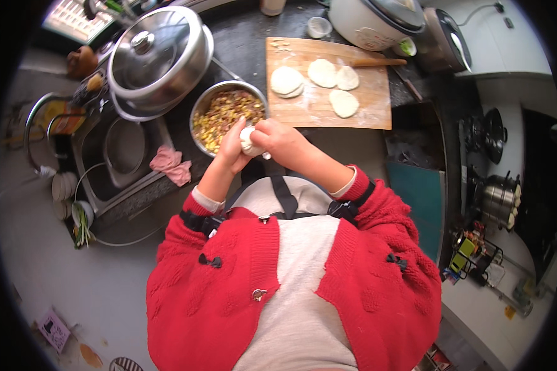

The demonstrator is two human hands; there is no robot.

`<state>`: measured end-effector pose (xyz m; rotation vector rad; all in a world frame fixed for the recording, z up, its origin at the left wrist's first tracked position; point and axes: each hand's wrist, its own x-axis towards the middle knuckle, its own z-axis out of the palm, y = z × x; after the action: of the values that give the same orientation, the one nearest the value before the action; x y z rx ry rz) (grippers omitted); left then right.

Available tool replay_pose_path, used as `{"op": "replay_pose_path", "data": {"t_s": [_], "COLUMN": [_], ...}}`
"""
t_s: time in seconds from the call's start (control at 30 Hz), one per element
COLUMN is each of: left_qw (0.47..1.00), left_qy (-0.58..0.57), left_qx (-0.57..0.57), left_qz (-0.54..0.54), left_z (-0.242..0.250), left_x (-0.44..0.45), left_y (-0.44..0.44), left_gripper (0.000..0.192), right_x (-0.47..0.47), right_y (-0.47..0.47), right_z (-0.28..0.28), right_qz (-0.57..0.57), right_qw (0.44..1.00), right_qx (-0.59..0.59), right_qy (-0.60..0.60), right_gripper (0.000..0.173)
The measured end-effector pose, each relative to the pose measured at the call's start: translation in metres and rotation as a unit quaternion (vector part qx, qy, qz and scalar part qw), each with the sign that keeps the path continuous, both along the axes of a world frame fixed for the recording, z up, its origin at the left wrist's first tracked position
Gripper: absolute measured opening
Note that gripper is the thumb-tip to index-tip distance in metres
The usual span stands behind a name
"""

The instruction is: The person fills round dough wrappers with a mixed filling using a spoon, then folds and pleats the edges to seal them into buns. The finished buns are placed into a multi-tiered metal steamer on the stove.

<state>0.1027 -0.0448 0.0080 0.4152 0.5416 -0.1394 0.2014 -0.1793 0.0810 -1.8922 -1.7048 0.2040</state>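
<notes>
Between my two hands is a pleated dough bun [249, 142], just over the near rim of a steel bowl. My left hand [233, 147] cups it from the left side. The fingers of my right hand [278, 139] pinch its folds from the right. The steel bowl [197, 103] holds a diced yellow and brown filling [227, 111]. Right of the bowl lies a floured wooden board [306, 113]. On it are a stack of dough rounds [287, 81], single dough rounds [344, 103] and a wooden rolling pin [378, 62] at the back.
A large lidded steel pot [160, 60] stands left of the bowl, behind the sink [125, 146]. A pink cloth [171, 164] lies at the sink's edge. Behind the board are a white rice cooker [376, 28], a small clear cup [319, 28] and a knife [411, 86].
</notes>
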Motion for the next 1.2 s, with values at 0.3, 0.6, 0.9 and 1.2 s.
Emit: {"op": "replay_pose_path", "data": {"t_s": [0.3,0.6,0.9,1.2], "left_qw": [0.999,0.987,0.967,0.964], "left_qy": [0.002,0.129,0.228,0.225], "left_qx": [-0.011,0.083,0.111,0.079], "left_qz": [0.053,-0.056,0.03,0.116], "left_z": [0.02,-0.022,-0.034,-0.034], "left_x": [0.072,0.191,0.164,0.137], "left_y": [-0.082,-0.197,-0.206,-0.168], "left_gripper": [0.052,0.058,0.041,0.031], "right_x": [0.065,0.204,0.245,0.338], "right_y": [-0.089,-0.225,-0.267,-0.208], "right_z": [0.002,-0.073,-0.141,-0.16], "right_qz": [-0.082,-0.256,-0.247,-0.306], "right_qw": [0.992,0.957,0.952,0.943], "right_qx": [0.034,-0.039,-0.17,-0.131], "right_qy": [0.085,0.132,0.056,-0.001], "right_gripper": [0.056,0.051,0.052,0.048]}}
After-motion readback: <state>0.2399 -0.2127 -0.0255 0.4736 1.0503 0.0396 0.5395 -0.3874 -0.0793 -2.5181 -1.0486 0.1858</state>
